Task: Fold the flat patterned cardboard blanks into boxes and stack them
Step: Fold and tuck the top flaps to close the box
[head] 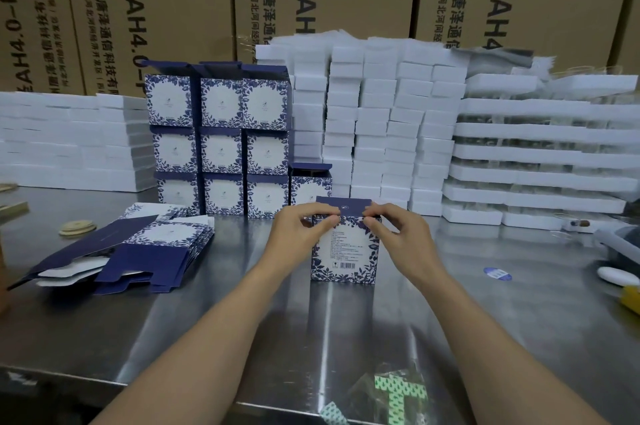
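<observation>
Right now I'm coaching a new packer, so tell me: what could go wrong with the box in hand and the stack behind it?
The left hand and right hand pinch the top edge of the blue-and-white floral cardboard box; uneven squeezing could crease its raised navy lid flap. The three-high stack of folded floral boxes stands close behind; setting this one onto the lone box beside it might nudge a column over.

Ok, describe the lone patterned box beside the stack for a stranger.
Find the three-by-three stack of blue-and-white floral cardboard boxes on the steel table. Against its right side stands one more box, behind the held box. Unlike its neighbours, it is a column one high.
</observation>
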Demonstrator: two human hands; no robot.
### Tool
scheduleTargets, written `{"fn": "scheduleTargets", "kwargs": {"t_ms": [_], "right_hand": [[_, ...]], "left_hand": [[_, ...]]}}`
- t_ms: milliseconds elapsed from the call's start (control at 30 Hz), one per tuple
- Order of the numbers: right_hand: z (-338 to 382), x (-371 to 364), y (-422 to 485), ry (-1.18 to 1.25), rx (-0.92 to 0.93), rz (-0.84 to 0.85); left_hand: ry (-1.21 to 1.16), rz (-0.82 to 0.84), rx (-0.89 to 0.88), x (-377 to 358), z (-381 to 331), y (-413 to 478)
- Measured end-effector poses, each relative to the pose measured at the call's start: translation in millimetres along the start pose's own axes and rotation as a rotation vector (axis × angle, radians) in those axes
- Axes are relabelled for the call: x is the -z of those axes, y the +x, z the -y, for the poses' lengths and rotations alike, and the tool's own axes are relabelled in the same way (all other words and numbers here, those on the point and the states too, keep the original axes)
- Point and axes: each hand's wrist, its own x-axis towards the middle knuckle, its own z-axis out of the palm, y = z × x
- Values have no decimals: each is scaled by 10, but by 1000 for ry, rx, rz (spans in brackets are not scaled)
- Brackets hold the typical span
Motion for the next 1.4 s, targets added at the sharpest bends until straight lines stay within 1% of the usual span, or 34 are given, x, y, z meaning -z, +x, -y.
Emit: {"fn": "scheduleTargets", "kwargs": {"t_ms": [67, 133, 267, 333, 433, 500, 600, 667, 733, 800, 867, 933, 1033, 1100, 1200, 1300, 1400], "right_hand": [[7, 16, 1, -26, 15, 3], [-5, 38, 8, 13, 4, -6], [-39, 49, 16, 203, -153, -46], [-28, 47, 22, 243, -211, -61], [15, 43, 21, 291, -323, -52], [33, 27, 30, 325, -341, -56], [74, 25, 37, 347, -289, -71], [44, 40, 6, 216, -201, -10], [-31, 37, -33, 29, -135, 62], [-80, 22, -52, -135, -124, 97], [-132, 2, -74, -244, -133, 127], [-149, -2, -84, -266, -162, 136], [-96, -3, -103, -226, -179, 136], [-69, -17, -110, -233, -154, 137], [-90, -52, -106, -319, -64, 98], [-106, -68, -79, -348, -28, 69], [-86, -89, -65, -321, -6, 45]], "left_hand": [[-25, 8, 24, 9, -9, 9], [-64, -1, 40, 35, 5, 20], [-140, -10, 63, 123, 76, 36], [-156, -22, 73, 94, 89, 35], [-221, -35, 176, 26, 33, 7], [-251, -52, 144, -9, 21, -1], [-289, -52, 38, -29, 16, 0], [-189, -12, 14, -49, 36, -23], [16, 44, -23, -53, 94, -61], [187, 80, -58, -52, 157, -80], [259, 79, -58, -67, 203, -104], [290, 65, -62, -88, 219, -112], [323, 48, -78, -114, 186, -108], [363, 36, -77, -112, 167, -99], [417, 31, -90, -102, 135, -96], [414, 19, -109, -108, 129, -87], [392, 17, -122, -132, 137, -68]]}}
